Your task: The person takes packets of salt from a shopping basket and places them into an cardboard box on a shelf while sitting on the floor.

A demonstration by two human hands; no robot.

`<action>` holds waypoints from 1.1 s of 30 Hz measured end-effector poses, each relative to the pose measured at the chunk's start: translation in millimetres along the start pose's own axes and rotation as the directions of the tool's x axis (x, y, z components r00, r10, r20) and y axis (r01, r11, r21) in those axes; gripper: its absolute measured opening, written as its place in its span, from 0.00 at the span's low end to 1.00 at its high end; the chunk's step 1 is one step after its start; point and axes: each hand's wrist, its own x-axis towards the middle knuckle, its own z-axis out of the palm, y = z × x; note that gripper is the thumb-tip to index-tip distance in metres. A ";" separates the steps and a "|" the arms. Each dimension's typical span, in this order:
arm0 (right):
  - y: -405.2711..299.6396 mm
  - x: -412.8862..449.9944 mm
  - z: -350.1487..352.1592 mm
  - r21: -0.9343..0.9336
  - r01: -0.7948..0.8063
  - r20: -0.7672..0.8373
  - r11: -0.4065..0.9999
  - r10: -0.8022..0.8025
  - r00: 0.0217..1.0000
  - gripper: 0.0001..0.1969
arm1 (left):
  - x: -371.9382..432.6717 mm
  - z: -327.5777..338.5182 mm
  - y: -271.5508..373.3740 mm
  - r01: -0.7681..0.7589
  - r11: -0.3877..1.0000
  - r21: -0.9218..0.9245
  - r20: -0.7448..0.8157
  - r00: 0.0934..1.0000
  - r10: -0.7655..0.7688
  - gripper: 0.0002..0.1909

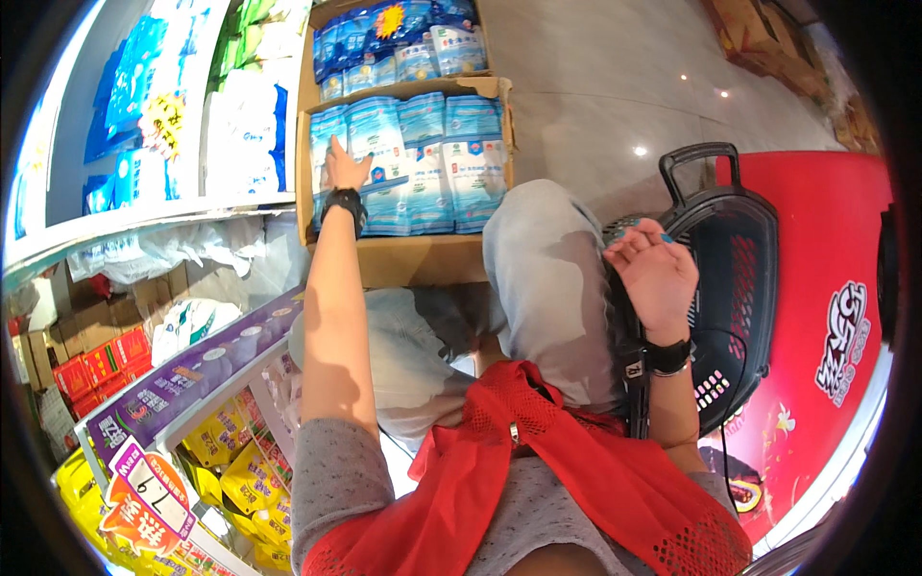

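Note:
My left hand (pixel 348 164) reaches over a cardboard box (pixel 403 252) filled with blue-and-white plastic pouches (pixel 472 162). Its fingers are spread on or just above the pouches at the box's left side; contact is hard to make out. My right hand (pixel 652 270) is raised palm up beside my right knee, its fingers loosely curled and nothing visible in them. Under and beside that hand stands a dark plastic shopping basket (pixel 749 288) with its handle (pixel 699 147) upright.
Behind the box is another carton holding blue pouches (pixel 414 61). Shelves (pixel 252 201) with packaged goods run along the left. Yellow packets (pixel 248 479) fill a rack at lower left. A red display (pixel 807 216) stands at right, and cardboard boxes (pixel 763 43) lie at upper right.

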 end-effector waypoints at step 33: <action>-10.1 -75.0 -398.8 -0.328 -0.572 -0.806 -0.752 -0.093 0.585 0.22 | -139.1 -44.1 71.4 -0.482 0.873 0.071 0.068 0.876 0.477 0.29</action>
